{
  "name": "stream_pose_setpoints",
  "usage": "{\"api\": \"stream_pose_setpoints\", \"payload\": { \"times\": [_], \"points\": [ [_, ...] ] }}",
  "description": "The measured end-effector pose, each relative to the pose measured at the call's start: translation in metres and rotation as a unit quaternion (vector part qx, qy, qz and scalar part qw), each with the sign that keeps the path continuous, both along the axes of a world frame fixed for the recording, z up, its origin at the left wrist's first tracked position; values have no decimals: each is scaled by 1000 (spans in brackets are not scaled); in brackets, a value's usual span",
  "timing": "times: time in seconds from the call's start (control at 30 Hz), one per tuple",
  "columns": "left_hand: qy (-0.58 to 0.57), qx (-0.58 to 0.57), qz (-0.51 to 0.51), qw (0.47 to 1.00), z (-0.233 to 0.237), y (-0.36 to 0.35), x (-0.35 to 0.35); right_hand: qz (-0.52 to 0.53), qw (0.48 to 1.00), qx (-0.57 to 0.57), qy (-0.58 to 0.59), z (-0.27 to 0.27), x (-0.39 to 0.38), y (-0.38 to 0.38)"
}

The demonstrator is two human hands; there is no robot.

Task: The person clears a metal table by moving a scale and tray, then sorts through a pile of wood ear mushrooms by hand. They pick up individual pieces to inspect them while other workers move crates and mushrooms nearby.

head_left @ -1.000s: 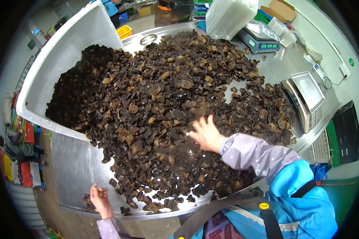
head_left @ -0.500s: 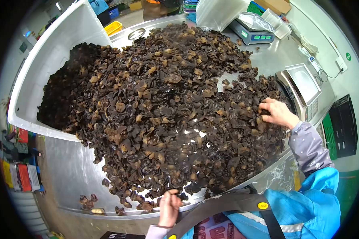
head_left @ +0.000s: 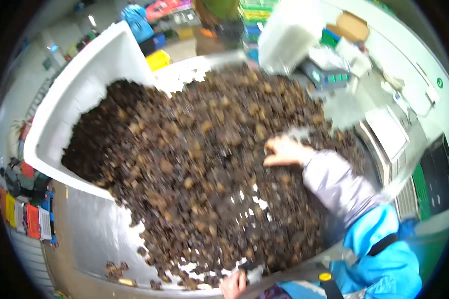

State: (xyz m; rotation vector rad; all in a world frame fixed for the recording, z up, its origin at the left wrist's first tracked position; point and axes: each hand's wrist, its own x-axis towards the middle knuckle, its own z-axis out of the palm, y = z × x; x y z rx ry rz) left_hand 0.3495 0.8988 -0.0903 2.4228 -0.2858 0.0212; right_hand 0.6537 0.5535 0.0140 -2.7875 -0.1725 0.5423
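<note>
A wide heap of dark brown, curled fungus-like pieces covers the metal table and runs back into a tipped white foam box. My right hand is over the middle-right of the heap, fingers apart and pointing left, with nothing seen in it. At the near edge of the table is my left hand, beside the lowest pieces; its fingers are bent and blurred, and what they hold, if anything, is too small to tell.
One scale stands at the back right and another at the right edge. A large translucent container is beside the back scale. Small pieces lie at the front left. A person stands behind the table.
My right hand has moved left across the heap, and its fingers have spread. My left hand is lower in view and slightly to the right. The whole view has shifted and blurred.
</note>
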Motion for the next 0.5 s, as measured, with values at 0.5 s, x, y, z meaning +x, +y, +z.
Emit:
{"api": "stream_pose_setpoints", "payload": {
  "times": [0.5],
  "points": [
    [-4,51,-25,998,-20,5,-16,196,967,-120,104,0,-77,16]
  ]
}}
